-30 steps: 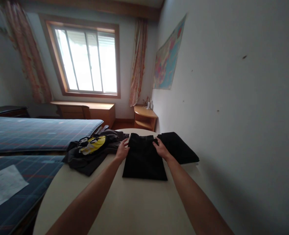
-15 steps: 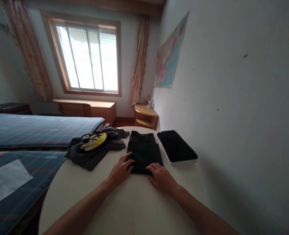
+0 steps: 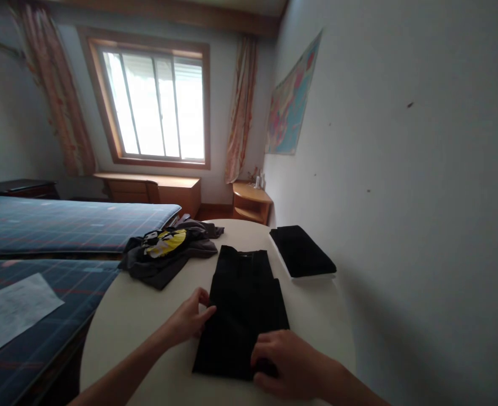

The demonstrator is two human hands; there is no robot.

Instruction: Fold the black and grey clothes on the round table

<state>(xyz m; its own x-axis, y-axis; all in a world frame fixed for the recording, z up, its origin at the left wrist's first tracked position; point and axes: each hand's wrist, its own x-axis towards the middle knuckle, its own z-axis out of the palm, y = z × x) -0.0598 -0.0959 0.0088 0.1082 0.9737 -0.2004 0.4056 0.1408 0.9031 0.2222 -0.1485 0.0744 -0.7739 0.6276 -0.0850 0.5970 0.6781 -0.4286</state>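
Observation:
A folded black shirt (image 3: 243,304) lies on the round cream table (image 3: 147,338) in front of me, its neckline and a small label at the far end. My left hand (image 3: 192,316) is at the shirt's left edge, thumb and fingers closing on the cloth there. At the near right corner, my right hand (image 3: 285,361) has its fingers curled over the fabric, with dark cloth between thumb and fingers. Some of the left fingertips are hidden.
A rumpled dark grey garment with a yellow print (image 3: 164,248) lies at the table's far left. Folded black cloth on a white base (image 3: 303,251) sits at the right, near the wall. Beds with plaid mattresses (image 3: 75,225) stand at left; a paper sheet (image 3: 16,313) lies on one.
The black shirt has slid toward me across the table and now looks longer. Both hands have drawn back nearer to me, the right one further, with its fingers more curled.

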